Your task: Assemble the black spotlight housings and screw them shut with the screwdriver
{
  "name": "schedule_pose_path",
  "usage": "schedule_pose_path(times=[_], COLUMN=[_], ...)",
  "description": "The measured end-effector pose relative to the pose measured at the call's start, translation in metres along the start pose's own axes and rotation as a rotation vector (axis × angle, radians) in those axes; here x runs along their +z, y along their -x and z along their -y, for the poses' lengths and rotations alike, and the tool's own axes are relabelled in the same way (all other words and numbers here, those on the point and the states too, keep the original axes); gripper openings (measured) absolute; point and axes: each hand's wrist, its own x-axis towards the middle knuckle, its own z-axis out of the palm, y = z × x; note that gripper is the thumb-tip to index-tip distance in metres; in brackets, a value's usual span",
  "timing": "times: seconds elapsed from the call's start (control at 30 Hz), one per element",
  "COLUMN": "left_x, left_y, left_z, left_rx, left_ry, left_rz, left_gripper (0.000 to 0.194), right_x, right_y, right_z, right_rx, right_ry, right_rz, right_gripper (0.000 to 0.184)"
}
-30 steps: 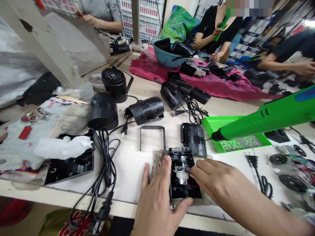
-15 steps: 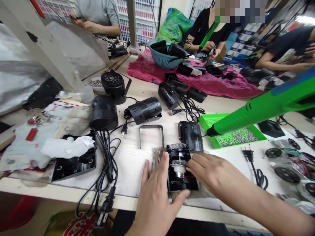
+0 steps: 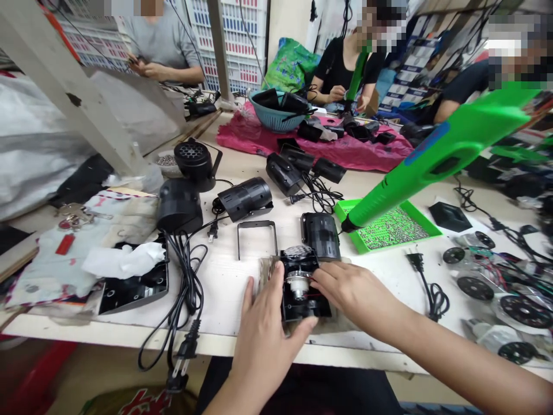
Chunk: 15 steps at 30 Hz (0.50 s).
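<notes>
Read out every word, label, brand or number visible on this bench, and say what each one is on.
No word, brand or number can be read with certainty.
Red lettering on the bag below the bench: cut off and unreadable.
Red markings on the white plastic crates: too blurred to read.
Blue-and-white printed boxes: too small to read.
Red tag on the cloth: no legible text.

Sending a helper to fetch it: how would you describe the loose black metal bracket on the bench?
On the white workbench, find the left hand and right hand around an open black lamp housing. Just beyond them lies a thin U-shaped metal bracket, flat on the bench, a bare frame among bulky lamp bodies.
</notes>
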Motion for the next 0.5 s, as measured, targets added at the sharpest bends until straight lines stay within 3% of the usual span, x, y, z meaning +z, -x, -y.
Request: schedule_pose_path(times=[0.33, 0.5], left_x=[-0.002, -0.004], left_y=[0.001, 0.001], left_z=[0.0, -0.001], left_rx=[-0.043, -0.064], left_ry=[0.049, 0.078], left_rz=[0.021, 0.059], left_gripper=[0.083, 0.085], right_x=[-0.04, -0.039], right_y=[-0.001, 0.005], right_z=[-0.007, -0.021], right_rx=[-0.01, 0.018], right_ry=[0.093, 0.069], right_rz=[-0.108, -0.106], right_gripper=[0.013, 0.018])
